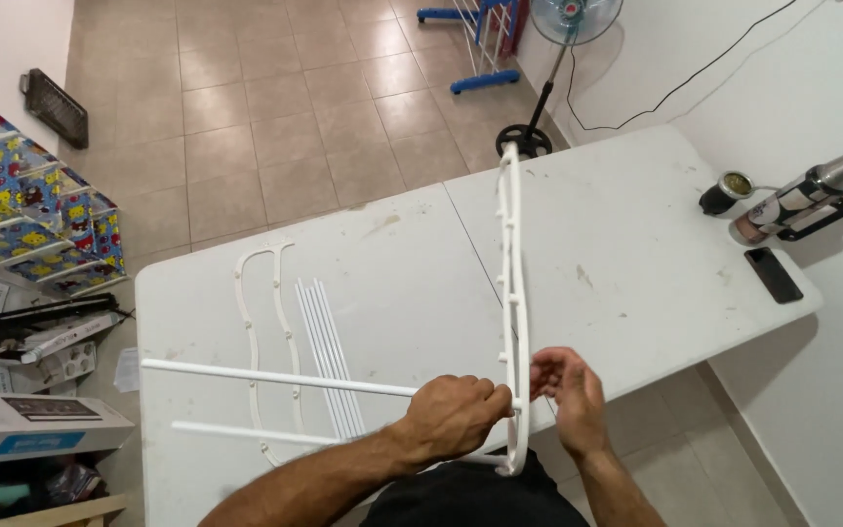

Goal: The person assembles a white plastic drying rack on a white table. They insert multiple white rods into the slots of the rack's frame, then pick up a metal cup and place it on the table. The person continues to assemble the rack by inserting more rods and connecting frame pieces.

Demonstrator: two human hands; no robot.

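Note:
A white plastic side frame (pixel 510 254) stands on edge on the white folding table (pixel 626 254), running from the far edge toward me. My left hand (pixel 453 415) is closed around a long white rod (pixel 275 377) where the rod meets the frame. My right hand (pixel 570 390) touches the frame from the other side, fingers curled at the joint. A second white rod (pixel 246 432) lies parallel, nearer to me. A matching flat side frame (pixel 263 322) and a bundle of several thin white rods (pixel 326 351) lie on the table to the left.
At the table's right end lie a black phone (pixel 773 274), a can (pixel 729 188) and a dark tool in a holder (pixel 802 200). A standing fan (pixel 548 68) and a blue-footed rack (pixel 480 44) stand on the tiled floor beyond. Boxes and a colourful shelf (pixel 26 210) crowd the left.

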